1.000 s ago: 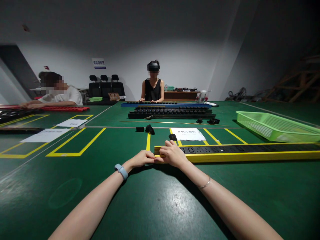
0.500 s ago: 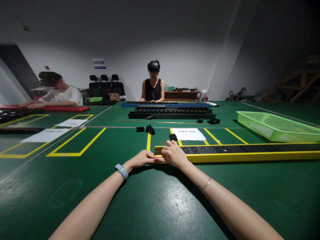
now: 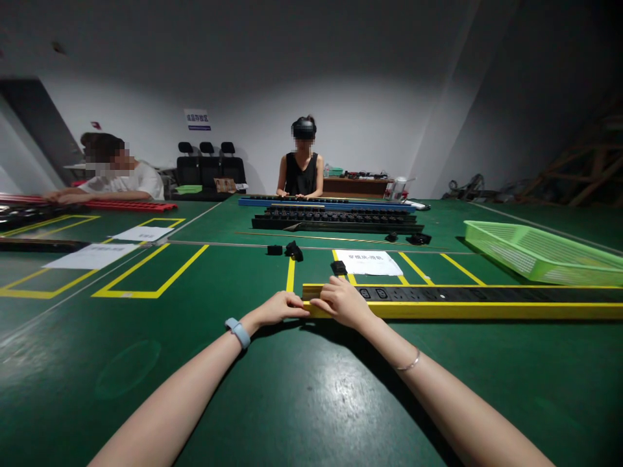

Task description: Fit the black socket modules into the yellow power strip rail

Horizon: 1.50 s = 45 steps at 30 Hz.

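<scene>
A long yellow rail (image 3: 487, 311) lies across the table, its channel lined with a row of black socket modules (image 3: 413, 294). My left hand (image 3: 277, 307), a light-blue band on its wrist, pinches the left end of the rail between thumb and fingers. Just to its right, my right hand (image 3: 344, 301) bends over the rail, thumb along the front wall and curled fingers over the channel. Those fingers hide whatever lies under them. Beyond the right hand sits a small black block (image 3: 339, 267), apart from it.
Two black pieces (image 3: 293, 251) lie left of a printed paper (image 3: 368, 263). A green basket (image 3: 540, 253) stands behind the rail at right. Farther back are black rails (image 3: 335, 224) and a blue rail (image 3: 331, 203), where a person works. Another person sits at far left by a red rail (image 3: 131, 206).
My right hand has shifted slightly right along the rail, its thumb drawing back from the left fingertips. My left hand stays at the rail's end. The view has moved a little.
</scene>
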Available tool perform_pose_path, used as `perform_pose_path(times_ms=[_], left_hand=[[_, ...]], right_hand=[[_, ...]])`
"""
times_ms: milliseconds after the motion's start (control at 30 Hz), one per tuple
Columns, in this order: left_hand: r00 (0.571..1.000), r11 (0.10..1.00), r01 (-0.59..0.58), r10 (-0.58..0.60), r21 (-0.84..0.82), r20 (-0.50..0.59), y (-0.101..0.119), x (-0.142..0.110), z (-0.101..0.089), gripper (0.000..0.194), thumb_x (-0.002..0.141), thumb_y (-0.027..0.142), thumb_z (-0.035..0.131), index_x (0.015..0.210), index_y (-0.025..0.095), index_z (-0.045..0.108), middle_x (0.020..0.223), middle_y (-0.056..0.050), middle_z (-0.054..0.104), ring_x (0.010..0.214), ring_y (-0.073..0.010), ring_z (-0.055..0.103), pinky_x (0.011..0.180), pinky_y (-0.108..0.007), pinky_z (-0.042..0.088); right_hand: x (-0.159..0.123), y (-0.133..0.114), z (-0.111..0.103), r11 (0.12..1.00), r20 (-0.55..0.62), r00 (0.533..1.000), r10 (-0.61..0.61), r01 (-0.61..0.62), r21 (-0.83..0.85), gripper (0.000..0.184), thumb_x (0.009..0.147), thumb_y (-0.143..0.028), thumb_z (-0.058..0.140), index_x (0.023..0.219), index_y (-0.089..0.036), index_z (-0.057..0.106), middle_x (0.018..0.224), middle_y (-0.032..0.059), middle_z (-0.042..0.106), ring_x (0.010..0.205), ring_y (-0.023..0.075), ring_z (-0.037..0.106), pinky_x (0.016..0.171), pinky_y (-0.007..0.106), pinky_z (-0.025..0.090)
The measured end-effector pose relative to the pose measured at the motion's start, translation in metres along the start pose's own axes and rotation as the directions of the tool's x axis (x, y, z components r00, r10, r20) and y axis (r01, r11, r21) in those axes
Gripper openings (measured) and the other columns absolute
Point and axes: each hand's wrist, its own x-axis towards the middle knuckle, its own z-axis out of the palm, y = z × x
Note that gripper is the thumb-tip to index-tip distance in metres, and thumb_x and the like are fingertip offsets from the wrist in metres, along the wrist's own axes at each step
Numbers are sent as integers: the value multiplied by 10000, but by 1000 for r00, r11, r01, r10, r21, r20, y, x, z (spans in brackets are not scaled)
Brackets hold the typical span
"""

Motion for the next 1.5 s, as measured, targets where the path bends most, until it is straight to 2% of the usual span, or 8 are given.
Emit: perform_pose_path(times_ms=[267,467,600,733,867,1067,1333,1500], left_hand=[[1000,998,-11,11,55,-8,3,0,0,396,794,449,623,577,118,604,594,20,455,615,-104,412,605,-253,296],[1000,998,-6,6,58,-7,3,1,0,387,791,472,620,627,123,653,613,11,502,625,-108,434,610,-246,304],[1000,999,-2,3,47,-16,1,1,0,362,785,465,629,669,125,682,635,3,530,641,-114,459,615,-244,312],[1000,999,-12,13,34,-28,-1,0,0,358,775,460,641,660,124,681,636,4,528,634,-114,462,606,-243,313],[999,999,-19,20,33,-32,-2,1,1,363,772,467,641,656,126,681,634,2,530,634,-117,466,606,-242,315],[999,999,-20,21,32,-40,-2,1,1,358,769,458,646,631,129,674,607,11,510,622,-113,452,599,-240,306],[999,1000,-14,15,19,-40,-2,1,1,327,770,440,651,680,131,705,643,0,570,631,-116,485,591,-233,326],[1000,1000,0,1,29,-27,-1,1,2,317,777,433,644,726,127,710,671,-9,587,650,-119,493,600,-231,329]], right_hand=[[3,3,-4,908,-15,957,290,-270,320,591,1016,-418,287,604,-198,648,645,19,683,644,144,589,727,273,422],[3,4,0,685,-31,799,601,-494,535,670,970,-547,311,484,-204,618,603,19,693,628,145,666,686,228,458],[3,17,-4,614,-28,686,727,-631,474,725,960,-576,275,449,-197,623,475,33,621,560,163,638,665,239,436],[1,49,-9,669,37,684,729,-722,175,625,979,-496,241,728,-176,716,698,55,690,723,190,650,704,252,430],[10,81,1,680,74,685,725,-728,82,318,893,-359,495,1008,-142,696,1104,145,644,1050,247,584,908,291,392],[34,96,38,712,213,701,680,-701,34,501,790,-268,637,1278,-178,566,1392,145,458,1226,268,479,1006,312,354],[30,104,51,639,272,638,720,-763,97,355,708,-229,711,1053,-154,674,1144,152,629,1015,265,612,867,312,441],[29,102,48,566,239,627,742,-776,279,265,626,-168,766,877,-162,683,979,113,678,963,261,626,844,318,455]])
